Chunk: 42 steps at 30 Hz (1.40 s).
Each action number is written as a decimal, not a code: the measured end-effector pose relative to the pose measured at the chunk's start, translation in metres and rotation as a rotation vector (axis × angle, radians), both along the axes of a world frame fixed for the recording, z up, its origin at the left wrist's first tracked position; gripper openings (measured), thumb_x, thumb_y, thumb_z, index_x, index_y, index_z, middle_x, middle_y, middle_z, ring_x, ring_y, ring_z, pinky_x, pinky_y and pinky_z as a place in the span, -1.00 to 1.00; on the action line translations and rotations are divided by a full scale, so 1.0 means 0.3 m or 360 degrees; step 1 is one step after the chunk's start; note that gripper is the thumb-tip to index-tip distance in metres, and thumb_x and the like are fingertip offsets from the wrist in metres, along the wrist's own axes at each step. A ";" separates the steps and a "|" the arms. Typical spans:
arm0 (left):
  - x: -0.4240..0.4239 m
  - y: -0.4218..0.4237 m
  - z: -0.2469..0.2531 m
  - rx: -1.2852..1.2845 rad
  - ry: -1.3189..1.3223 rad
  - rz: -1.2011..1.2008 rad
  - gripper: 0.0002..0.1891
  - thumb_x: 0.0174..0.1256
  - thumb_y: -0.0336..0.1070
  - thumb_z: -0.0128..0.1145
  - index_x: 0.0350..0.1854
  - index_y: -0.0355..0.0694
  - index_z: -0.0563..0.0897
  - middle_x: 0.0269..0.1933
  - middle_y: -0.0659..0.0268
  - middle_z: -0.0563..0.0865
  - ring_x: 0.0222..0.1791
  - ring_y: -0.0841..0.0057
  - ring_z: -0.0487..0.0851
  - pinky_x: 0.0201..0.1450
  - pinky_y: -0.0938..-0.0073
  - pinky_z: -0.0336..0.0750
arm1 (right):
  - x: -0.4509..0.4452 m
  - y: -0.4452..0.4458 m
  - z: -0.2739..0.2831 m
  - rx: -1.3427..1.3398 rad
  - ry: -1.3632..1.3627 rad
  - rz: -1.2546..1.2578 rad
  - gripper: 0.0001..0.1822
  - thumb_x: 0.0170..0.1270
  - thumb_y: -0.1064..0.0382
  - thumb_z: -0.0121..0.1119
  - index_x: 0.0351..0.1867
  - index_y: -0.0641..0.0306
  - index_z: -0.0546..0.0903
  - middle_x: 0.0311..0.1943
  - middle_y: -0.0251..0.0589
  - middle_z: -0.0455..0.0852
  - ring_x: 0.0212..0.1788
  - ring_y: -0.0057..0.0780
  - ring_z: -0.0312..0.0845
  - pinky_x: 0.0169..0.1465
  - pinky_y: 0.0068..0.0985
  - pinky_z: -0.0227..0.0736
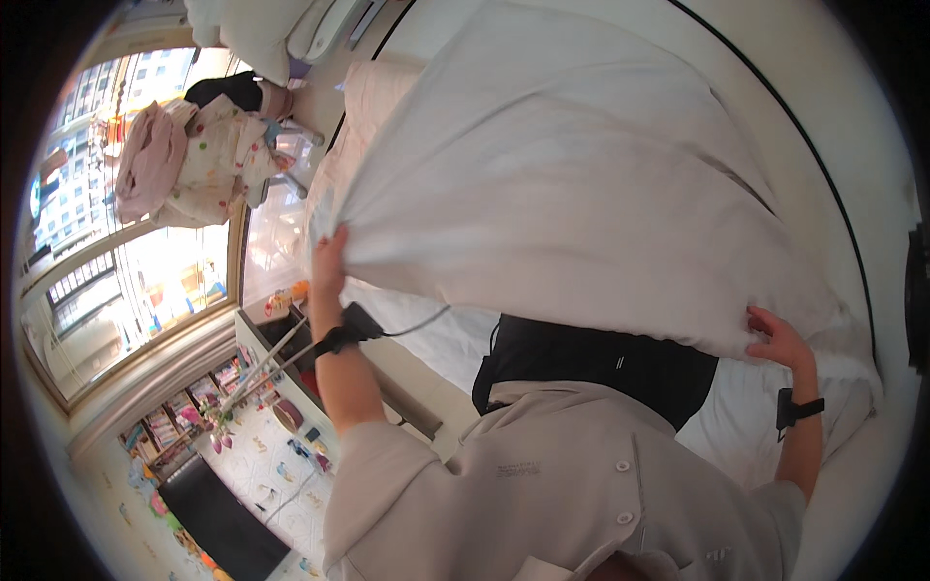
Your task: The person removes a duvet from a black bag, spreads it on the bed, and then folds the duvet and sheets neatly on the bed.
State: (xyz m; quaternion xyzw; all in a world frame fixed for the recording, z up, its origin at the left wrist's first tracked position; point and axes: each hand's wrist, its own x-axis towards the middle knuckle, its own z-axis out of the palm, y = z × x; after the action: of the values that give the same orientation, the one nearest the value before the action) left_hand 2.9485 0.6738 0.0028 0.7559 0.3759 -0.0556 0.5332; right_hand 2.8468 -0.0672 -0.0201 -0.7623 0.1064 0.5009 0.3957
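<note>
A large white bed cover is spread out before me, lifted along its near edge and slightly billowed. My left hand grips its left corner region, with the cloth pulled into folds from the fingers. At the right, my right hand is at the near edge, its fingers bent and partly against the cloth; whether it grips the edge is not plain. Beneath the cover, white bedding shows on the near side, and pale pink bedding shows at the far left. Each wrist wears a black strap with a small device.
A window is at the left, with clothes piled beside it. Lower left stands a desk with a patterned top, books and a dark monitor. A white wall with a black line runs along the right.
</note>
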 end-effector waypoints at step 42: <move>1.359 -0.702 0.283 0.0426 -0.0830 -0.1291 -0.48 0.14 -0.25 0.22 0.15 -0.36 0.46 -0.06 0.13 0.64 -0.09 0.43 0.61 -0.07 0.47 0.47 | 0.898 -0.390 -0.028 -0.1812 -0.1927 0.0080 -0.70 0.03 0.36 0.11 -0.14 0.08 0.59 -0.22 -0.17 0.54 -0.16 -0.18 0.50 -0.12 -0.35 0.45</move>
State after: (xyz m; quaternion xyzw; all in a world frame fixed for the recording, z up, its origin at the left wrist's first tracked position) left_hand 3.3563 0.4632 0.0878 0.8917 -0.0902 -0.0188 0.4431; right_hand 3.1161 -0.1841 -0.0285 -0.9858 0.0951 -0.1174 -0.0729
